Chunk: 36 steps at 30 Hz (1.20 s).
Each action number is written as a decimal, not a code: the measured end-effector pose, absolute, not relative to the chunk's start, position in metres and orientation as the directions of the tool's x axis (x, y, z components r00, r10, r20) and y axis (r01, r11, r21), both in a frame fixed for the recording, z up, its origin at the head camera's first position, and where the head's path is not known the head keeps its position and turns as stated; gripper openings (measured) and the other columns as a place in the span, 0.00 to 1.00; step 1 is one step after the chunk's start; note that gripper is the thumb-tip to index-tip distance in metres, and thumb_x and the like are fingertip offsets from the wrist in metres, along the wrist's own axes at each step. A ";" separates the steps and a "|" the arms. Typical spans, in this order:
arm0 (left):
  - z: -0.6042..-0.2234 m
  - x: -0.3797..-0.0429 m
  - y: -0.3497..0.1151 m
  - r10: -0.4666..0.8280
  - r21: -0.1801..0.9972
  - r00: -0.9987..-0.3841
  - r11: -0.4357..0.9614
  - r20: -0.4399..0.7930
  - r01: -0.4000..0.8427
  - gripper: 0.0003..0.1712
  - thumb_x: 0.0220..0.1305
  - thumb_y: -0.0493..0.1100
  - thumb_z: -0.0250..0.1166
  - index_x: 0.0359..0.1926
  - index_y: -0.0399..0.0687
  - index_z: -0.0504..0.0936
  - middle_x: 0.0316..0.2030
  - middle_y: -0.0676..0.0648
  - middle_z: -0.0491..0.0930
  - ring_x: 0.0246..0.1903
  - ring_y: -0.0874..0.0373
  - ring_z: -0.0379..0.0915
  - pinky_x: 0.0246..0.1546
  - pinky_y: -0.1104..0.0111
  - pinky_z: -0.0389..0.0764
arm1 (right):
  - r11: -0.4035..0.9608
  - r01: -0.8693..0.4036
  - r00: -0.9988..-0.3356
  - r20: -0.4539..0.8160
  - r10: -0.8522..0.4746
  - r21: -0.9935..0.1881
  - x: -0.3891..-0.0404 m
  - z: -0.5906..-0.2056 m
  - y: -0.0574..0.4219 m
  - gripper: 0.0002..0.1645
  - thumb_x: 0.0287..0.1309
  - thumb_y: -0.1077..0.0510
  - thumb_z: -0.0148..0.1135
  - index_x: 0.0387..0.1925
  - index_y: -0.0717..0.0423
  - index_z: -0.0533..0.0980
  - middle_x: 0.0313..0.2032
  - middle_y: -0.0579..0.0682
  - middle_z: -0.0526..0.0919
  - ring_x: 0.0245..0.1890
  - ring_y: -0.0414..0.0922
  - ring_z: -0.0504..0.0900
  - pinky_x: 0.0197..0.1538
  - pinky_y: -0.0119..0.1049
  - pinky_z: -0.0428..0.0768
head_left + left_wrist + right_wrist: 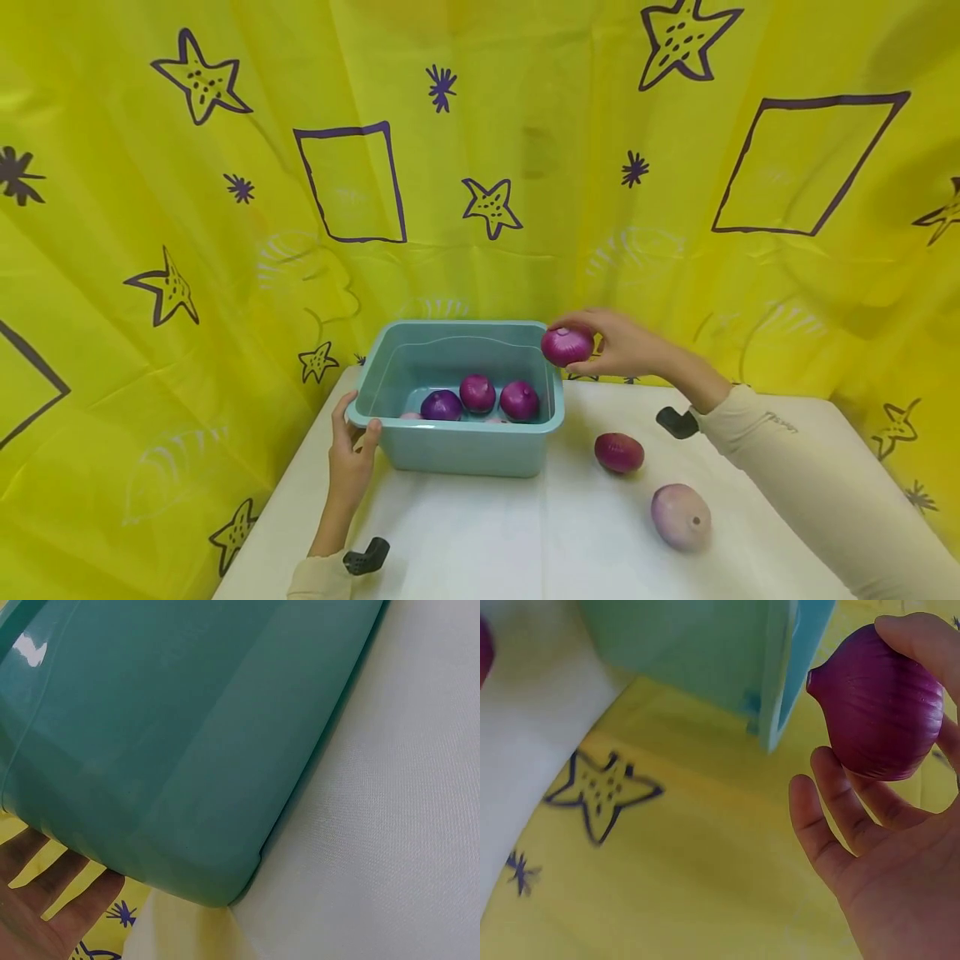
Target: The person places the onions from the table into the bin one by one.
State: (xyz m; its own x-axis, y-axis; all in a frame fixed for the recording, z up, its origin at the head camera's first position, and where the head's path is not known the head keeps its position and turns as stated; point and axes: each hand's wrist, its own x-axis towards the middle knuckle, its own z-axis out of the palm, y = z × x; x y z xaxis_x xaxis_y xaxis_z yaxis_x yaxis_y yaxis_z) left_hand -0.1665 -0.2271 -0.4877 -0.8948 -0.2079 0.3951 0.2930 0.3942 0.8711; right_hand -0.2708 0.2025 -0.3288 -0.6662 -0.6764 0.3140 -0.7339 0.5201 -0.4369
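Note:
My right hand (611, 342) holds a red onion (567, 346) just above the right rim of a teal plastic tub (468, 450). In the right wrist view the thumb lies on top of this onion, with fingers below. At the tub's front left corner, my left hand (352, 458) grips it, thumb at the front rim and fingers along the side. The left wrist view shows those fingers (79, 900) against the tub's end wall. Several onions lie inside the tub, among them a dark purple one (442, 406) and two red ones; others are mostly hidden behind the front wall.
On the white table (480, 542), right of the tub, lie a dark red onion (619, 453) and a pale pinkish onion (681, 517). A yellow curtain (525, 275) with drawn stars and frames hangs close behind the tub and along both sides.

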 end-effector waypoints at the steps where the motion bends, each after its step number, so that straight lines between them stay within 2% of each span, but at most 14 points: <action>1: -0.488 -0.167 -0.227 -0.207 0.871 -0.895 0.395 0.395 0.293 0.36 0.76 0.41 0.58 0.78 0.56 0.53 0.72 0.33 0.66 0.63 0.31 0.71 0.57 0.38 0.76 | 0.512 -0.738 -0.660 0.312 -0.683 -0.439 -0.272 -0.329 0.196 0.36 0.49 0.53 0.81 0.61 0.49 0.79 0.51 0.49 0.84 0.45 0.46 0.78 0.42 0.42 0.85; 9: -0.490 -0.168 -0.228 -0.214 0.875 -0.898 0.394 0.385 0.282 0.35 0.76 0.41 0.58 0.77 0.56 0.53 0.73 0.35 0.65 0.65 0.32 0.69 0.58 0.39 0.76 | 0.489 -0.733 -0.645 0.256 -0.720 -0.472 -0.279 -0.325 0.146 0.35 0.51 0.52 0.78 0.62 0.46 0.78 0.54 0.48 0.83 0.52 0.48 0.79 0.51 0.45 0.84; 18: -0.488 -0.167 -0.228 -0.205 0.880 -0.899 0.373 0.387 0.294 0.37 0.75 0.40 0.59 0.78 0.56 0.53 0.73 0.35 0.65 0.65 0.31 0.69 0.60 0.38 0.74 | 0.446 -0.755 -0.596 0.221 -0.772 -0.481 -0.280 -0.323 0.105 0.36 0.50 0.52 0.77 0.63 0.48 0.77 0.55 0.49 0.82 0.54 0.49 0.77 0.52 0.41 0.83; 23: -0.488 -0.167 -0.228 -0.205 0.882 -0.903 0.377 0.377 0.282 0.37 0.76 0.41 0.59 0.78 0.57 0.53 0.73 0.36 0.65 0.65 0.32 0.70 0.58 0.39 0.76 | 0.448 -0.748 -0.599 0.208 -0.774 -0.489 -0.279 -0.325 0.097 0.36 0.50 0.53 0.77 0.62 0.46 0.76 0.55 0.48 0.81 0.54 0.49 0.76 0.52 0.41 0.83; 32: -0.489 -0.168 -0.228 -0.212 0.876 -0.897 0.387 0.388 0.287 0.36 0.76 0.42 0.59 0.77 0.56 0.54 0.73 0.35 0.65 0.65 0.30 0.69 0.60 0.37 0.74 | 0.486 -0.725 -0.624 0.165 -0.764 -0.488 -0.278 -0.324 0.092 0.35 0.51 0.51 0.77 0.62 0.42 0.76 0.55 0.49 0.80 0.54 0.48 0.76 0.51 0.42 0.83; 36: -0.489 -0.169 -0.228 -0.215 0.884 -0.905 0.383 0.368 0.268 0.36 0.75 0.44 0.60 0.77 0.60 0.54 0.74 0.37 0.64 0.66 0.32 0.69 0.59 0.40 0.75 | 0.488 -0.725 -0.619 0.150 -0.771 -0.486 -0.280 -0.326 0.089 0.35 0.52 0.50 0.76 0.62 0.41 0.76 0.54 0.49 0.80 0.54 0.48 0.76 0.52 0.44 0.83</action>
State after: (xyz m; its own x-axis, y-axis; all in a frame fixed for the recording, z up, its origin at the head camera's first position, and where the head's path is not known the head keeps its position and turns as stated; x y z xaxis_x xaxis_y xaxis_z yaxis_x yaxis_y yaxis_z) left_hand -0.1687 -0.2285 -0.4889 -0.9047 -0.2153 0.3675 0.2680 0.3830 0.8840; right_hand -0.2800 0.0888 -0.3256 -0.6191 -0.7708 0.1502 -0.7253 0.4879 -0.4857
